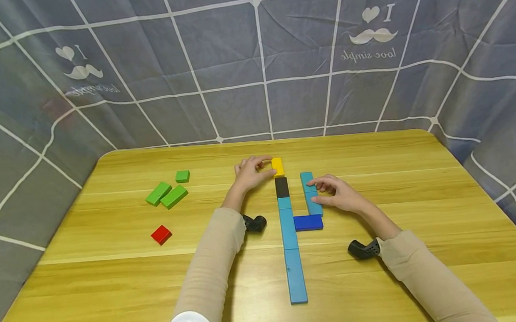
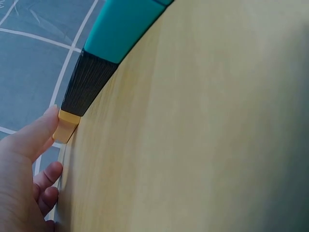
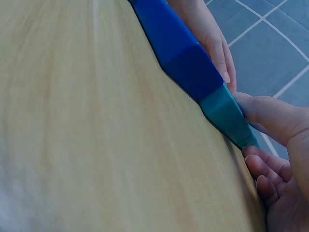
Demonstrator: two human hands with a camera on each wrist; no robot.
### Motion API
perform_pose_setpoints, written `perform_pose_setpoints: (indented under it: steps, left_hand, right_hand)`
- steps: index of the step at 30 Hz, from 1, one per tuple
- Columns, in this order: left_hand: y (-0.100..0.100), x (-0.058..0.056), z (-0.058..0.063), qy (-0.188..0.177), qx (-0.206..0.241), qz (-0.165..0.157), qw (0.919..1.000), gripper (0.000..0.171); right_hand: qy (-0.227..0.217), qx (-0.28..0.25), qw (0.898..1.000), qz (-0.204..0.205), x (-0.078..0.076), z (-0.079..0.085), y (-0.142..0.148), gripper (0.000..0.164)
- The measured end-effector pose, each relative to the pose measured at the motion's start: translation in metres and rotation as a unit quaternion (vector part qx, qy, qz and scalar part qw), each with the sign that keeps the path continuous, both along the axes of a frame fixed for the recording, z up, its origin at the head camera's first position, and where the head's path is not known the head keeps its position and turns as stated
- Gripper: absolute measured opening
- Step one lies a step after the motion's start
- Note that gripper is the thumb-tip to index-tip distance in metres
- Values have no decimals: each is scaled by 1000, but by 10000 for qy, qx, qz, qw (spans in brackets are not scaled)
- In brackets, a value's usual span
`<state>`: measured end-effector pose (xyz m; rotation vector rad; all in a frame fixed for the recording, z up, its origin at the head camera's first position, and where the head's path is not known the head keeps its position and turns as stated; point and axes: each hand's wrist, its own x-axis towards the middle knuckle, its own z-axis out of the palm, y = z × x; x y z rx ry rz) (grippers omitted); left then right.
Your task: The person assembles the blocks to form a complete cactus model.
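My left hand (image 1: 251,173) pinches a yellow block (image 1: 278,167) between thumb and index finger at the far end of a straight row. Just nearer lies a black block (image 1: 282,187), then several light blue blocks (image 1: 288,230) end to end. A dark blue block (image 1: 308,222) juts right from this row. From its right end, two light blue blocks (image 1: 311,197) run away from me, side by side with the row. My right hand (image 1: 340,194) holds the far one (image 1: 306,178) with thumb and fingertips; in the right wrist view the thumb (image 3: 265,111) touches its side.
At the left lie several green blocks (image 1: 174,197) and a red block (image 1: 161,235). Black wrist devices (image 1: 364,249) stick out from both sleeves. A grey curtain (image 1: 230,56) with white lines hangs behind the wooden table (image 1: 113,296).
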<state>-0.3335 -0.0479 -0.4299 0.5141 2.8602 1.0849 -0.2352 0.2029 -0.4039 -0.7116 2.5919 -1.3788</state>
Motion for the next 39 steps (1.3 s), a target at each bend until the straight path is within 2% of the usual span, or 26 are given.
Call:
perform_pose_setpoints:
  steps: [14,31,34,39]
  left_hand:
    - [1,1,1,85,-135,-181,9997,50]
    - [-1,-1,-2,163,-85,-283,9994,50]
    - [-2,0,-2,101,235,-257,9993,51]
    - [-7,5,1,-109,1250,-154,9920,52]
  right_hand:
    - [-51,100,9999,-39,0,0,1,39]
    - [17,70,10000,24,-1,0,2,39]
    - [43,49,10000,15,-1,0,1,38]
    - [21,26,10000,19,0,-1,0,38]
